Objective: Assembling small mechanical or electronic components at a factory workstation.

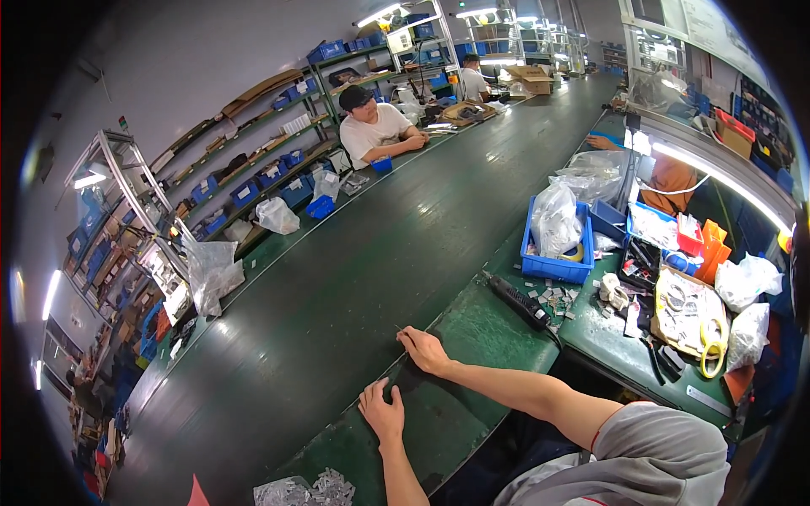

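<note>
Head view: left hand (pixel 384 411) lies flat, fingers spread, on the counter (pixel 472 329) edge. Right hand (pixel 423 348) pinches a thin pin (pixel 398 330) at the belt (pixel 354 278). Likely positioning a small part; next needs a steady fine grip.

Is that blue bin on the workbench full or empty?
Partly full: the blue bin holds a bulging clear plastic bag that rises above its rim.

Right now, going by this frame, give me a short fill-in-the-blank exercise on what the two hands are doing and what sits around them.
1. The right hand pinches a thin ____ at the belt's edge.
2. The left hand lies ____ on the green bench.
3. The crate holding a clear bag is ____.
4. The conveyor belt is dark ____.

Missing words: pin; flat; blue; green
</note>
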Available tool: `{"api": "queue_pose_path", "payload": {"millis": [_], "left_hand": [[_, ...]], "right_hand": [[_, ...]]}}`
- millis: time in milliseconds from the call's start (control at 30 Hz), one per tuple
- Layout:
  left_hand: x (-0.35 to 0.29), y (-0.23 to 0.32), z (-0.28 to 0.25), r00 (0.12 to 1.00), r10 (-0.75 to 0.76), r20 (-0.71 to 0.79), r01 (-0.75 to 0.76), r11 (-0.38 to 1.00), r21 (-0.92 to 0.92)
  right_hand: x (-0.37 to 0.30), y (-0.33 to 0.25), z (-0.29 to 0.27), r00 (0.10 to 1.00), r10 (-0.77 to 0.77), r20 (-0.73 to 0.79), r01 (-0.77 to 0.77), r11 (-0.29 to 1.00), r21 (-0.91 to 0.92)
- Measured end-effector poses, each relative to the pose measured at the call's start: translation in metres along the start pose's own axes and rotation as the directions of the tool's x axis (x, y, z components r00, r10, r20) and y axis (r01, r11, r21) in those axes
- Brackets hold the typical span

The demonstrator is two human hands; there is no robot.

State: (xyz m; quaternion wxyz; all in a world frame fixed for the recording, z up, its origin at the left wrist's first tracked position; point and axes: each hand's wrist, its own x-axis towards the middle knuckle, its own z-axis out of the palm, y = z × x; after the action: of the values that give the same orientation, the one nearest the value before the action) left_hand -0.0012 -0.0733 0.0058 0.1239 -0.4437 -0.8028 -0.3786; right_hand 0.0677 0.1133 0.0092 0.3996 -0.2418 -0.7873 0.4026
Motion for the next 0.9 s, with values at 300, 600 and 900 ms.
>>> {"api": "queue_pose_path", "payload": {"millis": [300, 600, 900], "left_hand": [[-0.004, -0.015, 0.006, 0.998, 0.015, 0.058, -0.017, 0.999, 0.028], [-0.004, -0.018, 0.008, 0.999, 0.003, 0.036, -0.003, 1.0, -0.008], [-0.003, -0.019, 0.01, 0.999, 0.01, 0.032, -0.009, 1.0, -0.02]], "right_hand": [[-0.003, -0.008, 0.007, 0.995, -0.099, 0.003, 0.099, 0.995, -0.013], [-0.004, 0.007, 0.014, 0.952, -0.307, 0.019, 0.293, 0.887, -0.357], [-0.003, -0.005, 0.008, 0.943, -0.326, -0.064, 0.305, 0.926, -0.221]]}}
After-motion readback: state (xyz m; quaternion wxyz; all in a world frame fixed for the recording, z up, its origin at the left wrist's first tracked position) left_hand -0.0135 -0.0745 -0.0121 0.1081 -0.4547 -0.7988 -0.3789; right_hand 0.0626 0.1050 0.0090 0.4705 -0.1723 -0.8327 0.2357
